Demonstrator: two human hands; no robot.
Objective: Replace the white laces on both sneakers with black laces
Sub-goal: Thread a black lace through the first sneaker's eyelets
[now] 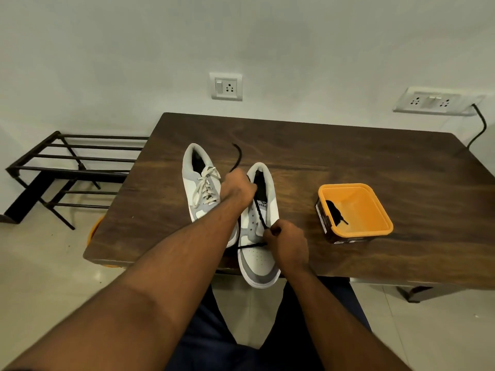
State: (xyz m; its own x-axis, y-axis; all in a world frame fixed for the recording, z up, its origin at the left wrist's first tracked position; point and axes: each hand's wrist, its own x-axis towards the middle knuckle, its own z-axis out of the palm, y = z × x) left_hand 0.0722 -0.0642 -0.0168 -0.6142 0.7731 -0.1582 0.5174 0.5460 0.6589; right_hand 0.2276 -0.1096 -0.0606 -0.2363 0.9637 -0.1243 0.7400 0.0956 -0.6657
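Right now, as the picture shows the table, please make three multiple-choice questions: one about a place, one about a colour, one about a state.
1. Where does the orange tub stand?
A. right of both sneakers
B. between the sneakers
C. on the rack

2. What colour are the laces on the left sneaker?
A. black
B. white
C. orange

3. What is the right hand doing?
A. lying flat on the table
B. reaching into the tub
C. pinching the black lace at the right sneaker

Answers: 1 A, the tub sits apart on the table's right side. 2 B, its white laces are in place. 3 C, its fingers pinch the lace beside the eyelets.
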